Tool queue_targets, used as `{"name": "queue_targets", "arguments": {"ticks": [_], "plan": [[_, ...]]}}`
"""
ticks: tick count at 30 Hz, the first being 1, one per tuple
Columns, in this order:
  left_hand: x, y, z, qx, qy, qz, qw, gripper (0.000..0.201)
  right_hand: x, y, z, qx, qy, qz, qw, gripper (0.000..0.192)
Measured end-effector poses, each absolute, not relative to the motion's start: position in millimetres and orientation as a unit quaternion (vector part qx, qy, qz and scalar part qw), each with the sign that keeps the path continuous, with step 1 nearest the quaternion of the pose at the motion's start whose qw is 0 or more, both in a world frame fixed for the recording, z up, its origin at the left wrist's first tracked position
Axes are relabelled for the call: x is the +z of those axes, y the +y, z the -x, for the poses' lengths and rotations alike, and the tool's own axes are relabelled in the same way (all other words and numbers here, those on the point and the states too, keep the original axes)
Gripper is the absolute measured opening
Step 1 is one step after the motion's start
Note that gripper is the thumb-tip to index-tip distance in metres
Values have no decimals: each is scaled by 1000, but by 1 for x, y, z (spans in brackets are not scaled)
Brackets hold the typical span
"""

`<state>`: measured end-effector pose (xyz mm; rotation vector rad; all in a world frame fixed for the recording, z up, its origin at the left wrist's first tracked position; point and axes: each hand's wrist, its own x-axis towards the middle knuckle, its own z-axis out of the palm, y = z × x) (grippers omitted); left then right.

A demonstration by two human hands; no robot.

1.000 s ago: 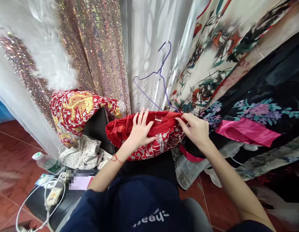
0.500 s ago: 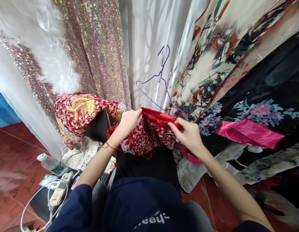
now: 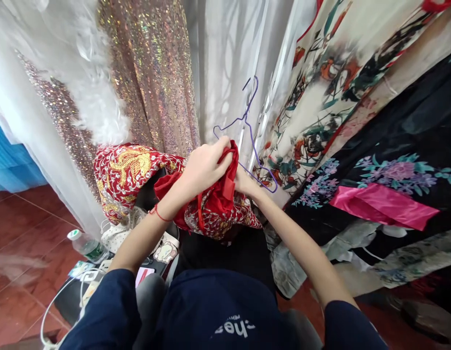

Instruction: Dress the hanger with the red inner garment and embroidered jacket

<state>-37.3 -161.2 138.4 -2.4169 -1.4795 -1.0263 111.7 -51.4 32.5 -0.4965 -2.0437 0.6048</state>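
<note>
Your left hand (image 3: 205,165) pinches the top edge of the red embroidered garment (image 3: 214,209), bunched over your lap just below the purple hanger (image 3: 247,131); your right hand (image 3: 243,182) grips the cloth behind it. Keep that edge taut and feed it squarely onto the wire.

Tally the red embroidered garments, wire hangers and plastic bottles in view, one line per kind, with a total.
Red embroidered garments: 2, one in the left hand and right hand, one draped beside it
Purple wire hangers: 1
Plastic bottles: 1
Total: 4
</note>
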Motion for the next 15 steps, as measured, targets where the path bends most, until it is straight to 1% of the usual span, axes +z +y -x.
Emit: {"name": "queue_targets", "arguments": {"ticks": [2,3,4,6,7,8,11,13,15], "plan": [[141,-165,37,-348,-498,792,65,27,35,-48,-103,290,-803,203,479,46],[141,-165,40,-359,-496,788,63,36,35,-48,-101,295,-784,217,501,34],[142,-163,44,-368,-494,785,59,50,36,-48,-99,290,-765,232,526,27],[143,-155,55,-359,-511,779,56,81,37,-50,-99,262,-736,258,569,22],[144,-149,60,-332,-534,776,46,88,38,-51,-99,249,-726,267,583,21],[145,-143,64,-291,-558,777,23,87,39,-52,-100,239,-720,275,591,22],[146,-123,71,-173,-573,795,-93,59,40,-55,-103,228,-729,285,579,29],[140,-113,74,-154,-561,803,-129,45,36,-56,-108,229,-768,269,534,41],[129,-103,79,-194,-564,791,-134,34,24,-58,-116,231,-809,260,473,62]]}}
